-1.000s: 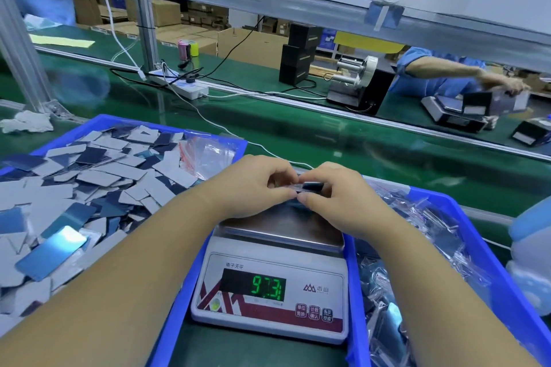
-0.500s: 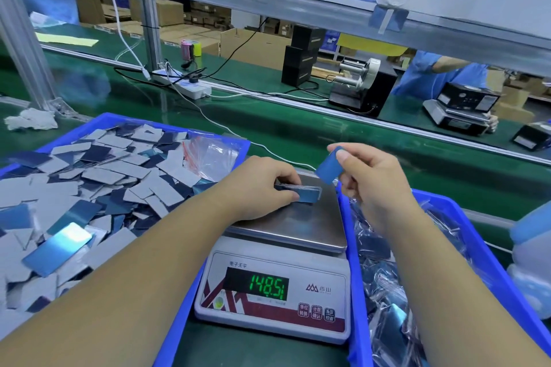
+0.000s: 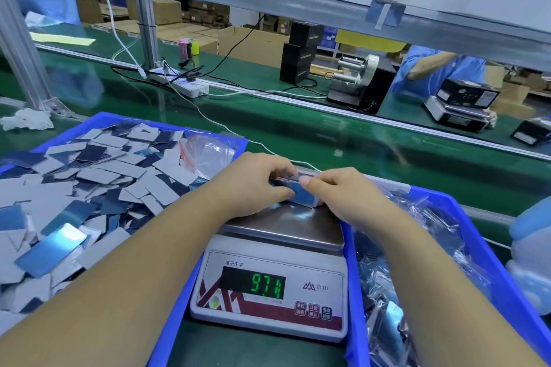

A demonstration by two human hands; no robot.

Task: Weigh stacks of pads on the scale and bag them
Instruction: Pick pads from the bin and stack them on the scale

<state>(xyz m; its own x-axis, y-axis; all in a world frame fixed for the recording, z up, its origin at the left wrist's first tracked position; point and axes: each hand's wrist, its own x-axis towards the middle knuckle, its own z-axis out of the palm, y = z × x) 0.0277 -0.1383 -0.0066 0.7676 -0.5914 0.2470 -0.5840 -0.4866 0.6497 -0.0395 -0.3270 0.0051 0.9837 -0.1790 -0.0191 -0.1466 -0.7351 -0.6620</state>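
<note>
We see a small stack of pads (image 3: 299, 195), blue on top, sitting on the far part of the steel platter of the scale (image 3: 269, 271), near its far edge. Both hands close on it from either side: the left hand (image 3: 253, 185) has its fingers curled over the stack's far side with the thumb pressed against the near face, and the right hand (image 3: 343, 192) pinches the stack's right end with curled fingers, thumb tip on top. The scale's green display (image 3: 265, 282) shows lit digits, and the scale stands at the near edge of the green counter (image 3: 298, 140), between two bins. To its left, touching its side, the left blue bin (image 3: 167, 292) is heaped with loose grey and blue pads (image 3: 89, 188), with a clear bag (image 3: 208, 152) lying in its far right corner. To the right, the right blue bin (image 3: 489, 247) holds filled clear bags (image 3: 387, 307). Farther back on the counter we find a white power strip (image 3: 185, 86), a label dispenser (image 3: 362, 83) and a second scale (image 3: 459, 113) near the far right edge, where another person's blue sleeve (image 3: 441, 71) shows.
</note>
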